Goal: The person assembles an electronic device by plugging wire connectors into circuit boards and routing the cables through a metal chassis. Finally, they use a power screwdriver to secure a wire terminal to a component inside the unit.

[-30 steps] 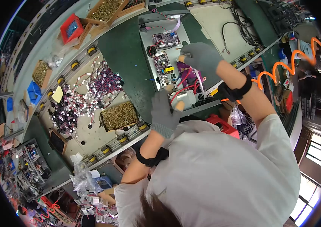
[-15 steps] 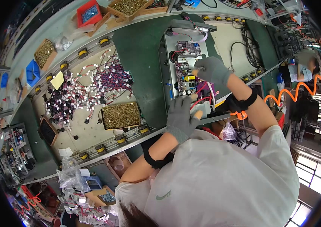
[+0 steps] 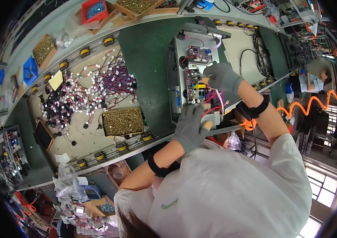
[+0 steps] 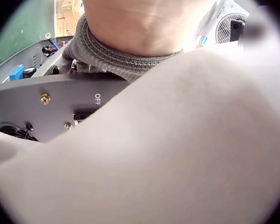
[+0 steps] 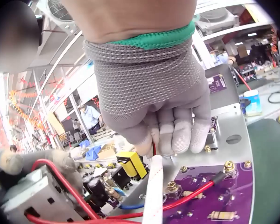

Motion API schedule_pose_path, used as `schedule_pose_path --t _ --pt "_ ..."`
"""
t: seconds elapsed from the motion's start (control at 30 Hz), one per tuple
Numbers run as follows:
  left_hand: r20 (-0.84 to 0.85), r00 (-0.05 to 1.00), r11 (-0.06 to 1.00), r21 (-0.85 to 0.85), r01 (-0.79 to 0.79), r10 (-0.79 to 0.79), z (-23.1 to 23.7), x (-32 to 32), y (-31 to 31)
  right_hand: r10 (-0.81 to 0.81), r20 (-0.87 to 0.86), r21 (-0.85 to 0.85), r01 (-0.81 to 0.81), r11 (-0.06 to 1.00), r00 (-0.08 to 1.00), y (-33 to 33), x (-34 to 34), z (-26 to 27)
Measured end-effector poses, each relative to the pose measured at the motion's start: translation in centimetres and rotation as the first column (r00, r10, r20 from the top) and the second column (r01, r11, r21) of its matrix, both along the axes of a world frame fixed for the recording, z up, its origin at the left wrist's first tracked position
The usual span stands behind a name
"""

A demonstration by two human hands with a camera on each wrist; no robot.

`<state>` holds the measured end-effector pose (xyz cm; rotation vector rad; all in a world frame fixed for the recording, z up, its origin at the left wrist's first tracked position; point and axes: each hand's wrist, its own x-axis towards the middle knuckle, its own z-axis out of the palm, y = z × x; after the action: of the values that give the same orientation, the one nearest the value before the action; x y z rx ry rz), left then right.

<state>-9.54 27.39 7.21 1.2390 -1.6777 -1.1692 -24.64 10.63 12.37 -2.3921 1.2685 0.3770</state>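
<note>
Your grey-gloved left hand, its grip impossible to tell, lies beside a silver metal box while your grey-gloved right hand pinches a white woven sleeve, likely light, limp and best held near its end, beside a purple circuit board.

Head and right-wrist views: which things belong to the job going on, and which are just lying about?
Seems part of the job:
open metal chassis
purple circuit board inside it
red wires
metal box by the left hand
white sleeve, apparently pinched by the right hand

Seems just lying about, untouched:
heap of wires with plugs
brass-coloured small parts
black cables
yellow paper
</note>
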Motion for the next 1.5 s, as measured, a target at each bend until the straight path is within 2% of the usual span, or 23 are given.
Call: schedule_pose_path --t 0.17,0.23,0.43,0.53,0.6,0.67,0.73,0.8,0.87,0.9,0.97,1.0,1.03,1.07,1.13,1.2,1.23,1.27,1.3,1.33,1.4,1.43,1.5 --pt "0.002 1.0 1.0 -0.008 0.013 -0.013 -0.1 0.2 0.0 -0.02 -0.055 0.047 0.023 0.999 0.998 -0.9 0.2 -0.6" --pt "0.024 0.999 0.999 -0.028 0.023 -0.023 -0.1 0.2 -0.1 -0.279 -0.158 0.327 0.316 0.891 0.947 -1.6 0.8 -0.2" --pt "-0.076 0.996 0.999 -0.002 0.035 -0.035 0.0 0.4 -0.3 -0.331 -0.202 0.44 0.387 0.81 0.922 -2.8 0.5 -1.9" --pt "-0.064 0.997 0.999 0.004 0.037 -0.037 -0.1 0.3 -0.3 -0.28 -0.193 0.443 0.338 0.83 0.94 -3.0 0.1 -2.5" --pt "-0.061 0.997 0.999 -0.009 0.037 -0.037 0.0 0.3 -0.3 -0.323 -0.166 0.448 0.363 0.817 0.932 -2.3 0.0 -2.5" --pt "-0.012 0.999 0.999 0.009 0.05 -0.049 0.1 0.5 -0.3 -0.476 -0.052 0.466 0.443 0.766 0.878 -1.4 -0.2 -2.5" --pt "0.025 0.998 0.999 0.0 0.051 -0.051 0.7 0.6 -0.3 -0.435 -0.033 0.413 0.409 0.814 0.9 -0.4 -0.3 -1.6" --pt "0.063 0.997 0.999 -0.014 0.049 -0.048 1.5 1.2 -0.5 -0.249 -0.003 0.181 0.245 0.952 0.969 1.0 -0.7 -0.9" --pt "0.052 0.996 0.998 -0.006 0.067 -0.066 2.5 2.9 -0.8 -0.204 -0.039 0.081 0.207 0.975 0.978 3.0 -1.6 -0.4" --pt "-0.015 0.999 0.979 -0.199 -0.032 0.029 2.5 3.5 -0.7 -0.173 0.038 -0.017 0.173 0.985 0.984 4.2 -2.3 0.0" --pt "-0.021 0.998 0.967 -0.244 -0.066 0.063 6.0 5.5 -0.5 -0.134 0.113 -0.116 0.147 0.982 0.984 6.8 -3.0 1.2" --pt "-0.03 0.995 0.954 -0.282 -0.1 0.095 8.6 6.5 -0.3 -0.123 0.231 -0.173 0.165 0.971 0.965 8.2 -2.9 2.5" --pt "-0.033 0.996 0.923 -0.375 -0.088 0.082 11.1 7.3 -0.1 -0.104 0.345 -0.227 0.191 0.955 0.933 9.6 -2.7 3.6" --pt "-0.034 0.997 0.882 -0.465 -0.076 0.068 13.9 8.1 0.2 -0.107 0.351 -0.225 0.195 0.955 0.93 11.0 -2.3 4.2" --pt "-0.265 0.95 0.927 -0.372 0.054 -0.162 19.0 9.1 1.2 -0.112 0.478 -0.231 0.248 0.941 0.871 13.6 -1.4 4.9" --pt "-0.417 0.831 0.866 -0.48 0.142 -0.367 20.0 9.0 1.5 -0.022 0.474 -0.19 0.127 0.973 0.88 15.9 -0.5 4.6" --pt "-0.419 0.83 0.868 -0.475 0.146 -0.369 19.6 8.0 2.1 0.005 0.555 -0.214 0.137 0.967 0.832 17.1 0.4 3.6" --pt "-0.464 0.845 0.814 -0.578 -0.061 -0.266 18.9 6.4 3.1 0.075 0.447 -0.276 0.057 0.96 0.892 17.5 1.0 3.5" --pt "-0.522 0.836 0.714 -0.65 -0.261 -0.169 18.4 5.4 4.0 0.1 0.454 -0.321 0.058 0.945 0.885 17.7 1.4 2.8" --pt "-0.525 0.832 0.719 -0.647 -0.252 -0.181 18.4 5.4 4.8 0.125 0.459 -0.369 0.061 0.927 0.88 17.7 1.6 1.7" --pt "-0.139 0.94 0.788 -0.59 0.174 -0.312 18.2 6.1 6.3 0.136 0.53 -0.384 0.094 0.919 0.837 17.1 1.8 0.1" --pt "0.062 0.919 0.785 -0.499 0.367 -0.39 18.1 6.7 6.9 0.111 0.475 -0.347 0.07 0.935 0.873 17.0 2.0 0.6" --pt "0.427 0.731 0.73 -0.206 0.652 -0.532 18.1 8.1 8.1 0.096 0.422 -0.318 0.047 0.947 0.902 16.6 2.4 0.8"
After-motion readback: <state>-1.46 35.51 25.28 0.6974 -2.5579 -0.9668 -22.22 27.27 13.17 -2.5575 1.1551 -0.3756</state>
